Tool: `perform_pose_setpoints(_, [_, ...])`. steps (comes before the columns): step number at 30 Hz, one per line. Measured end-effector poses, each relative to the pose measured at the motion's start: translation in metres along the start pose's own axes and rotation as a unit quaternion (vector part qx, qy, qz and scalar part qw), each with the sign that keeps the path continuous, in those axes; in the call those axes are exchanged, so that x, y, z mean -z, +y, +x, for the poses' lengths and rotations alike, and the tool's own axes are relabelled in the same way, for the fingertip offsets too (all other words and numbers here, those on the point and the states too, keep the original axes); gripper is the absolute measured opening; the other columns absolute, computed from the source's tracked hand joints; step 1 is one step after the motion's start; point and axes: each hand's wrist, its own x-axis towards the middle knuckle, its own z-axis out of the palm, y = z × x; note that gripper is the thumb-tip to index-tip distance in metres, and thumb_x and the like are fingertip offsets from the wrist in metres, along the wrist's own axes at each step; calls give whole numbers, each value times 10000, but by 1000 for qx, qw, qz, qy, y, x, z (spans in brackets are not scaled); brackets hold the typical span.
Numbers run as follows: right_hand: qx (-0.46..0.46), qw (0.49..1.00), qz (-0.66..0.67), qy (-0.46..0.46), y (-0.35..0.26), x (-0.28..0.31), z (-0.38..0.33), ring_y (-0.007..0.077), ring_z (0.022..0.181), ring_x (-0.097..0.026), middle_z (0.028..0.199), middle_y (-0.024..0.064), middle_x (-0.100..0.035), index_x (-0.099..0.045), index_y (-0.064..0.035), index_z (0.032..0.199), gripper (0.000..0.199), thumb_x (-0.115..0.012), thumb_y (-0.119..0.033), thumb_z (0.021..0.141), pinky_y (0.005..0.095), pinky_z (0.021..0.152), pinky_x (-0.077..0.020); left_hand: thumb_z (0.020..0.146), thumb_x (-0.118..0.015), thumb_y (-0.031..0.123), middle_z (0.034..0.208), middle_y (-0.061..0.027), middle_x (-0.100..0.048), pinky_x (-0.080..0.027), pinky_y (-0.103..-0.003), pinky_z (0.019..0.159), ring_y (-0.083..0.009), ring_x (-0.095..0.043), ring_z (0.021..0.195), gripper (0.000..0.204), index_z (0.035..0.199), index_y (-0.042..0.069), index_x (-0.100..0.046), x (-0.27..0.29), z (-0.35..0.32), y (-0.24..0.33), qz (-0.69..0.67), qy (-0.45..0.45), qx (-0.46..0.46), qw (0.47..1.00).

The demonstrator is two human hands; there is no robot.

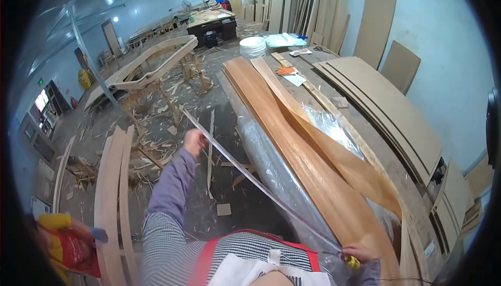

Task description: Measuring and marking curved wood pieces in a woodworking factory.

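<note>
A tape measure (353,262), yellow and dark, is in my right hand (361,252) at the lower right, beside the near end of the brown wood veneer sheets (292,134). Its long pale blade (250,177) stretches diagonally across my front to my left hand (195,142). My left fingers are closed on the blade, and its tip sticks out beyond them over the floor. The veneer lies in a long stack on clear plastic film (269,153), with one loose sheet (334,161) curling along the right side.
Large boards (386,108) lie stacked at the right. Curved wooden strips (110,192) stand at the left, near a person in a red apron (75,244). Wood scraps litter the floor around a curved wooden frame (156,64). Another person (220,1) bends over a far table.
</note>
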Motion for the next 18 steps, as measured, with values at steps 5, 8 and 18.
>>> perform_pose_setpoints(5, [-26, 994, 76, 70, -18, 32, 14, 129, 796, -609, 866, 47, -668, -668, 11, 1007, 271, -558, -219, 915, 263, 739, -477, 820, -535, 127, 605, -13, -552, -350, -233, 365, -115, -534, 475, 109, 725, 88, -573, -25, 125, 48, 3, 31, -27, 999])
perform_pose_setpoints(8, [-23, 990, 100, 99, -52, 27, 62, 133, 828, -618, 900, 56, -681, -665, 16, 1022, 269, -555, -204, 913, 266, 778, -483, 841, -528, 149, 630, -11, -564, -361, -240, 365, -109, -533, 487, 112, 746, 104, -566, -77, 192, 43, -14, 6, -39, 999])
perform_pose_setpoints(18, [44, 966, 178, 183, -260, 23, 384, 141, 754, -606, 837, 45, -659, -666, 8, 991, 238, -543, -178, 909, 261, 691, -480, 904, -512, 185, 641, -52, -614, -434, -275, 377, -132, -587, 506, 230, 746, 55, -617, -181, 503, -51, 28, 5, -29, 999])
